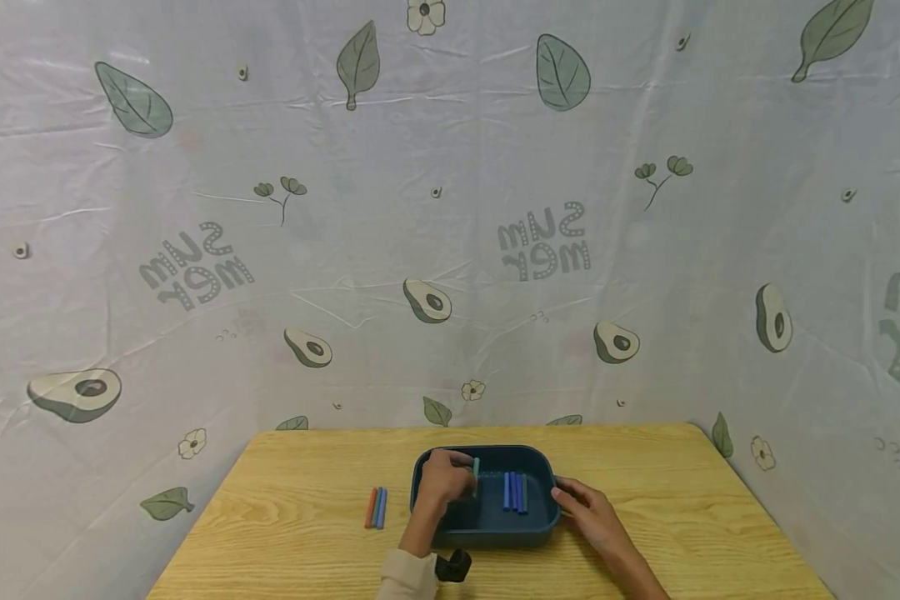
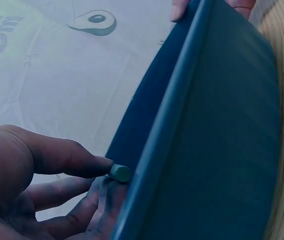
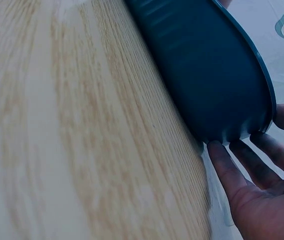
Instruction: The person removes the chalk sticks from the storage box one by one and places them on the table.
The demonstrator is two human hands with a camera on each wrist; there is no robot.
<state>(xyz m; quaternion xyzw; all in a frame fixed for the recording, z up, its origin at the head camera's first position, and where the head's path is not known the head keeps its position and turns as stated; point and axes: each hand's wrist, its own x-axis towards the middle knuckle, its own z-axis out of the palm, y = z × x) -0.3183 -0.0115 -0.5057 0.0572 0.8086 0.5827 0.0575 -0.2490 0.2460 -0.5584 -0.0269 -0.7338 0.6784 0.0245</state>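
Observation:
My left hand (image 1: 442,479) is over the left half of a dark blue rectangular tray (image 1: 495,540). It pinches a light green chalk stick (image 1: 476,467) between thumb and fingers; in the left wrist view the round end of this chalk (image 2: 121,173) shows just behind the tray's near rim. At the tray's right end, my right hand (image 1: 594,515) holds the wall, thumb at the rim and the other fingertips against the outside. Several blue chalk sticks (image 1: 511,492) and a dark greenish one (image 1: 524,493) lie side by side inside the tray, right of the left hand.
Left of the tray, a red chalk stick (image 1: 371,508), a grey-green one (image 1: 377,507) and a blue one (image 1: 382,508) lie in a row on the wooden table (image 1: 285,533). A pale printed sheet (image 1: 472,250) hangs behind the table and along its sides.

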